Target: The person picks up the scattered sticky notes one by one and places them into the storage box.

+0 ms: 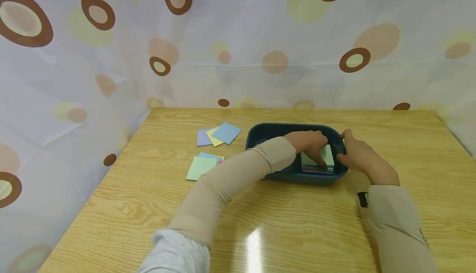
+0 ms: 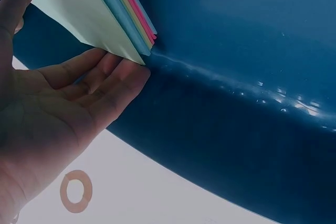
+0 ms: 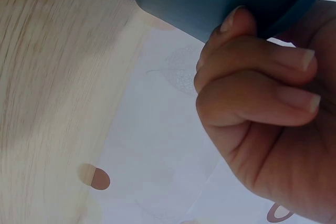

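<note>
Lying under left hand (image 1: 309, 141), near right hand (image 1: 360, 157), paper stack (image 2: 94, 17)

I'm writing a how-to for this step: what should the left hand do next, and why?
Probably nudge the paper stack square with the left hand: its thumb and fingers already sit at the stack's sides, and the coloured layers' edges look slightly uneven. The right hand grips the rim at that end of the bin, so it could steady it.

The left arm (image 1: 230, 182) stretches across to the right, and the left hand (image 1: 309, 144) grips, thumb (image 1: 317, 156) down. The right hand (image 1: 358, 155) pinches with bent fingers (image 3: 247, 98).
</note>
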`<state>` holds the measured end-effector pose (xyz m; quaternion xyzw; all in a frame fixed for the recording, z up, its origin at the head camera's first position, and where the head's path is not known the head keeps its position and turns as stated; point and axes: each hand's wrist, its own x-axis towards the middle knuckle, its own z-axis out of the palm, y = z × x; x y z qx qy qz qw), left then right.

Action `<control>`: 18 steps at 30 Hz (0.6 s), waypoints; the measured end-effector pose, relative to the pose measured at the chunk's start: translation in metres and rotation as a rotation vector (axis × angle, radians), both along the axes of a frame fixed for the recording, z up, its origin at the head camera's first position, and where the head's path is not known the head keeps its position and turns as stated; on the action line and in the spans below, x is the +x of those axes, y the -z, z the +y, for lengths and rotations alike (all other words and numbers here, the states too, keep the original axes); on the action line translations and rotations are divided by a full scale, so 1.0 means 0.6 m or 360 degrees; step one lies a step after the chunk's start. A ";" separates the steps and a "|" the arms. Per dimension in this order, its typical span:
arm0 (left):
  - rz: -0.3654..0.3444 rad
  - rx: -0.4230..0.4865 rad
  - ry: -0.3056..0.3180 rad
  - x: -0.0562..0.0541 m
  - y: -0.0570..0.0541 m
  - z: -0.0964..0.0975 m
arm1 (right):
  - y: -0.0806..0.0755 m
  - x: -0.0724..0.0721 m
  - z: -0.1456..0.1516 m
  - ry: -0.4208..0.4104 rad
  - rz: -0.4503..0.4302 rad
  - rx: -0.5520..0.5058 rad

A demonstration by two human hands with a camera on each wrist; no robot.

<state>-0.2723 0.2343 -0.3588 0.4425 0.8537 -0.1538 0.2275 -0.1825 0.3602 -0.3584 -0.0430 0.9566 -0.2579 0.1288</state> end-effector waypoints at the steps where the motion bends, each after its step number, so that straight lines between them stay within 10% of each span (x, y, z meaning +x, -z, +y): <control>1: -0.0011 0.0003 -0.0009 -0.001 0.001 0.000 | 0.000 0.000 0.000 -0.0002 0.0001 -0.0002; 18: -0.0078 0.0049 -0.0011 0.001 0.001 -0.007 | 0.000 0.000 0.000 0.0001 -0.0007 -0.0004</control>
